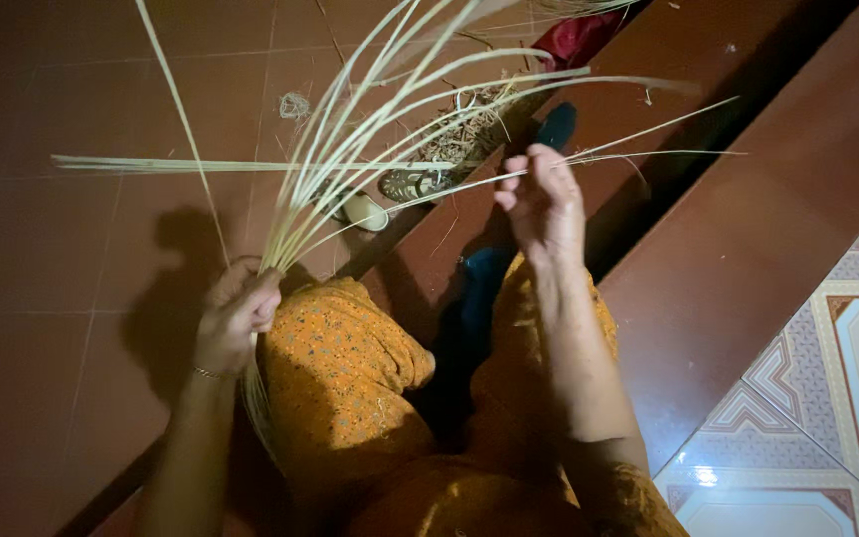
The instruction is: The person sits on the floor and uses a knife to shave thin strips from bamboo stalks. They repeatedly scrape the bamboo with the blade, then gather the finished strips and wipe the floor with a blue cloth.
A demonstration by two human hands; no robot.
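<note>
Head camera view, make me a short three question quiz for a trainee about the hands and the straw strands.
1. True or false: the left hand grips the bundle of pale strands at its base.
2. What does the right hand pinch? A) a single thin strand B) a shoe C) a red cloth
3. Fill in: the person's legs are covered in ______ patterned fabric.

Key
1. True; the strands fan up and out from that fist.
2. A; the fingers pull one strand off to the side.
3. Orange.
</note>
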